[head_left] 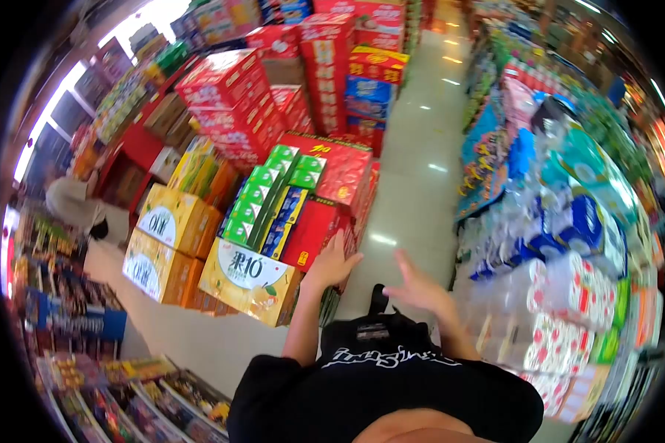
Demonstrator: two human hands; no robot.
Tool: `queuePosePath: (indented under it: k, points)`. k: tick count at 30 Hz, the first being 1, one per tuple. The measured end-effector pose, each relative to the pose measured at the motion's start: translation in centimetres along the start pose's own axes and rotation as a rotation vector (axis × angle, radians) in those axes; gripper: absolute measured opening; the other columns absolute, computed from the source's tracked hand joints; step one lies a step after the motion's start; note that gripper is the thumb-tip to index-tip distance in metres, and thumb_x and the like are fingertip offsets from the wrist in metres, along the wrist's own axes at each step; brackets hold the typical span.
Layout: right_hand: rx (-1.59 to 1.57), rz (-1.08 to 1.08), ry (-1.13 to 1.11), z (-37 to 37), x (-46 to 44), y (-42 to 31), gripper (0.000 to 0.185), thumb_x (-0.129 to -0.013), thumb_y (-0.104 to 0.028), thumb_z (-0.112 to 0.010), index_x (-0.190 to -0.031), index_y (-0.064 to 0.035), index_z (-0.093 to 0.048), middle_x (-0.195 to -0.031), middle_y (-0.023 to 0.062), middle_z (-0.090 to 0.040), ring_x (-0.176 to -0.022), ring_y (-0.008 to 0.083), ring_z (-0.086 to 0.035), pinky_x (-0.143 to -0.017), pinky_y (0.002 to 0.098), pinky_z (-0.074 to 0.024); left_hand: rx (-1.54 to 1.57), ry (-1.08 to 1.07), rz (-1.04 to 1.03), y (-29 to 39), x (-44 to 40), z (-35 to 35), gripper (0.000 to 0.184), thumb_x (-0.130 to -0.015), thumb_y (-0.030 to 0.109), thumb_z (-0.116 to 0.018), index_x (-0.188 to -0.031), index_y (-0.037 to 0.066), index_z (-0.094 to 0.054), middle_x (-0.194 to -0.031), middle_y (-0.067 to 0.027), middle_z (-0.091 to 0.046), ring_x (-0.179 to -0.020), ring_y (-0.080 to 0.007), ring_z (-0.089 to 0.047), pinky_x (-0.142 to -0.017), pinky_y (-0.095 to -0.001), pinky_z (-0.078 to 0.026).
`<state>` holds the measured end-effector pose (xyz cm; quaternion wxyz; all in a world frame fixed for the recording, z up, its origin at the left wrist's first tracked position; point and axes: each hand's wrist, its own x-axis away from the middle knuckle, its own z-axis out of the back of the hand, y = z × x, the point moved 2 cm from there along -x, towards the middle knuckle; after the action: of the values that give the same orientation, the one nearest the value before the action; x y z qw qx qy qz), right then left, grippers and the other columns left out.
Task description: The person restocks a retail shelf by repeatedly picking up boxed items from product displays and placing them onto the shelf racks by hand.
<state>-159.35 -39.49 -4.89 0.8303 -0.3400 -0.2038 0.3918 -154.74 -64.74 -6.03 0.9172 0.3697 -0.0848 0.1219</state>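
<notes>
My left hand (pixel 335 262) is open, its fingers stretched out along the right edge of a red carton (pixel 312 235). Whether it presses on the carton or hovers just beside it, I cannot tell. Over the aisle floor, my right hand (pixel 415 284) is open and holds nothing, with its fingers apart and slightly blurred. Left of my left hand stands a yellow juice carton (pixel 247 273) with a white oval label. Several small green boxes (pixel 253 205) and a row of dark blue and yellow packs (pixel 283 221) lie on the stack behind it.
Tall stacks of red cartons (pixel 233 100) rise farther back on the left. Orange-yellow cartons (pixel 159 266) stand beside the stack. On the right are wrapped paper rolls (pixel 561 314) and bottle packs (pixel 580 225). A shiny tiled aisle (pixel 415 148) runs ahead; shelves (pixel 137 395) line the lower left.
</notes>
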Motion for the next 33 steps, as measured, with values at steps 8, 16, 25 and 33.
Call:
queuePosePath:
  k: [8, 16, 25, 33]
  points:
    - [0.150, 0.150, -0.205, 7.5, -16.5, 1.6, 0.100, -0.089, -0.041, -0.073, -0.155, 0.0062, -0.016, -0.158, 0.0390, -0.016, -0.147, 0.0489, -0.025, -0.121, 0.0459, -0.0289, 0.015, 0.037, 0.314, -4.2, -8.3, 1.9, 0.105, -0.090, 0.056, -0.064, -0.155, -0.011, -0.015, -0.154, -0.0348, -0.033, -0.144, -0.0447, -0.036, -0.118, -0.0454, -0.033]
    - [0.230, 0.244, -0.409, 7.2, -33.0, 2.5, 0.104, -0.087, -0.041, -0.074, -0.155, 0.0069, -0.012, -0.161, 0.0361, -0.013, -0.148, 0.0459, -0.026, -0.120, 0.0443, -0.0296, 0.226, 0.199, 0.473, -10.5, -16.2, 0.4, 0.107, -0.089, 0.052, -0.068, -0.153, -0.014, -0.015, -0.154, -0.0366, -0.032, -0.144, -0.0450, -0.036, -0.118, -0.0439, -0.034]
    - [0.113, 0.243, -0.699, 0.0, -50.7, 11.8, 0.099, -0.083, -0.039, -0.076, -0.151, 0.0107, -0.023, -0.149, 0.0358, -0.040, -0.140, 0.0421, -0.043, -0.116, 0.0425, -0.0363, 0.379, 0.387, 0.675, -12.8, -23.8, -0.2, 0.095, -0.088, 0.051, -0.068, -0.147, -0.012, -0.029, -0.138, -0.0371, -0.051, -0.124, -0.0488, -0.055, -0.103, -0.0501, -0.047]
    - [-0.002, 0.111, -0.634, -3.4, -56.2, 14.0, 0.061, -0.082, -0.032, -0.077, -0.127, 0.0037, -0.057, -0.116, 0.0244, -0.069, -0.109, 0.0357, -0.068, -0.092, 0.0427, -0.0529, 0.462, 0.755, 0.804, -11.6, -26.2, -1.1, 0.070, -0.086, 0.041, -0.072, -0.134, -0.004, -0.049, -0.122, -0.0334, -0.062, -0.113, -0.0490, -0.060, -0.096, -0.0530, -0.049]
